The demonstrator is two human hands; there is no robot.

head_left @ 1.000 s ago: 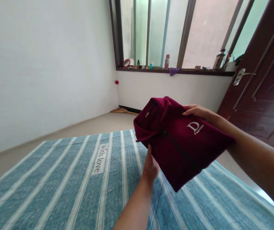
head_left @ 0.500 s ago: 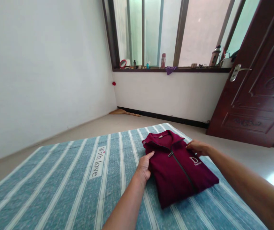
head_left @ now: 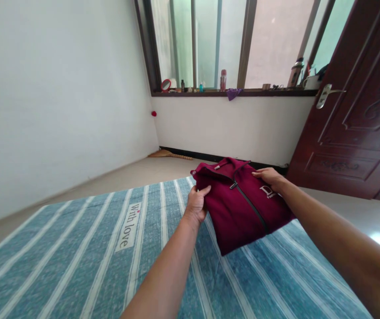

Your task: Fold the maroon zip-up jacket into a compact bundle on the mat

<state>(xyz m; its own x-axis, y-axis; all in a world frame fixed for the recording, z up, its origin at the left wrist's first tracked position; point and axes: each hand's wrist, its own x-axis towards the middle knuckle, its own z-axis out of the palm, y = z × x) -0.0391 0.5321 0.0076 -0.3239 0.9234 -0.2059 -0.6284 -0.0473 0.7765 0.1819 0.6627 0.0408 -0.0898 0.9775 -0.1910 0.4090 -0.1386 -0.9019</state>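
Observation:
A folded maroon zip-up jacket (head_left: pixel 233 206) with a collar, a dark zipper and a white letter print is held up over the bed. My left hand (head_left: pixel 197 204) grips its left edge, thumb on top and the other fingers underneath. On the opposite edge, my right hand (head_left: pixel 270 177) pinches the cloth near the print, its thumb on top. Below the jacket lies a blue-green bedsheet (head_left: pixel 87 248) with white stripes and a "With love" patch (head_left: pixel 129 227).
Beyond the bed, a broom (head_left: pixel 170 154) lies on the floor by the wall. A windowsill (head_left: pixel 190 93) carries a round mirror (head_left: pixel 165 85), a pink bottle (head_left: pixel 223 80), a purple cloth (head_left: pixel 233 93) and a thermos (head_left: pixel 295 73). At the right stands a dark red door (head_left: pixel 352 137).
Both hands have raised the folded jacket off the bed, moving it up and away from me. Its front edge now hangs above the sheet. The view has shifted slightly.

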